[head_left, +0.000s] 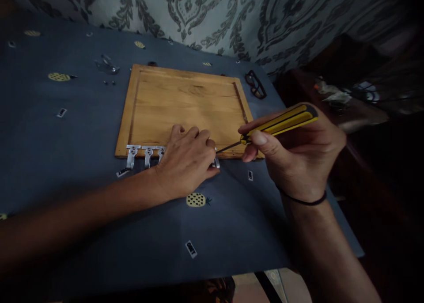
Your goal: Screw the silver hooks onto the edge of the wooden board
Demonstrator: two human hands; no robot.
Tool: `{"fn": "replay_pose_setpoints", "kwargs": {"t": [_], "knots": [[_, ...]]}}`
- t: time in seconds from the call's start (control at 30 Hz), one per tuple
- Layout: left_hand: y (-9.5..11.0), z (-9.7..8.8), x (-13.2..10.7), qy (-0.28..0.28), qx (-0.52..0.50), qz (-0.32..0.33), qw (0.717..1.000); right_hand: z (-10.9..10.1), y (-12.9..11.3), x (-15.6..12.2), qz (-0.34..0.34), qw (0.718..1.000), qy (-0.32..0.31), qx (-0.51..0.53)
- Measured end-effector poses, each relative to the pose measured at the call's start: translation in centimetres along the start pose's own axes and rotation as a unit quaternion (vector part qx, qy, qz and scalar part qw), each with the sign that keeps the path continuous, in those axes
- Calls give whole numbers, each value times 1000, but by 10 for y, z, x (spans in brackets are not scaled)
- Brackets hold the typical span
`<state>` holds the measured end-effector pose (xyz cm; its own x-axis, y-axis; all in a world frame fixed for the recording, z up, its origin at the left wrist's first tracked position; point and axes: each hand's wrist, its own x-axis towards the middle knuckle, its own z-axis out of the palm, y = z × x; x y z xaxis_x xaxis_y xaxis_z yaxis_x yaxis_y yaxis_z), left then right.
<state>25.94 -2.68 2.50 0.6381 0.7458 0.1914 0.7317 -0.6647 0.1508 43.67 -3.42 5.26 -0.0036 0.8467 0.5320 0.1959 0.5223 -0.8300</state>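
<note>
A wooden cabinet door (188, 102) with a raised frame lies flat on the blue tablecloth. Several metal hinges (133, 152) line its near edge, their arms sticking out toward me. My left hand (188, 161) is closed over that edge, with its fingers curled on the wood and its thumb by a hinge (216, 162) that it mostly covers. In my right hand (294, 144) is a screwdriver (281, 123) with a yellow and black handle. Its shaft slants down to the left, and the tip reaches the covered hinge; the screw there is hidden.
Eyeglasses (255, 85) lie right of the door. A small clear plastic bag (106, 65) and a few small dark bits (109, 82) are on the left. Patterned fabric (188, 11) hangs behind the table. Clutter (334, 93) sits on a dark surface at right.
</note>
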Motion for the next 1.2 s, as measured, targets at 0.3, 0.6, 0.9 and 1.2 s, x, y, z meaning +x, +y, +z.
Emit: {"fn": "replay_pose_setpoints", "kwargs": {"t": [0.3,0.6,0.9,1.2], "knots": [[0,-1,1,-3,-1,-3,1000,1,5,-1,-10,1000,7,-4],[0,-1,1,-11,-8,-5,1000,1,7,-3,-19,997,68,-44],[0,0,0,-1,-4,1,1000,1,10,-4,-17,999,45,-9],[-1,0,1,0,-4,5,1000,0,11,-2,-1,1000,20,-7]]}}
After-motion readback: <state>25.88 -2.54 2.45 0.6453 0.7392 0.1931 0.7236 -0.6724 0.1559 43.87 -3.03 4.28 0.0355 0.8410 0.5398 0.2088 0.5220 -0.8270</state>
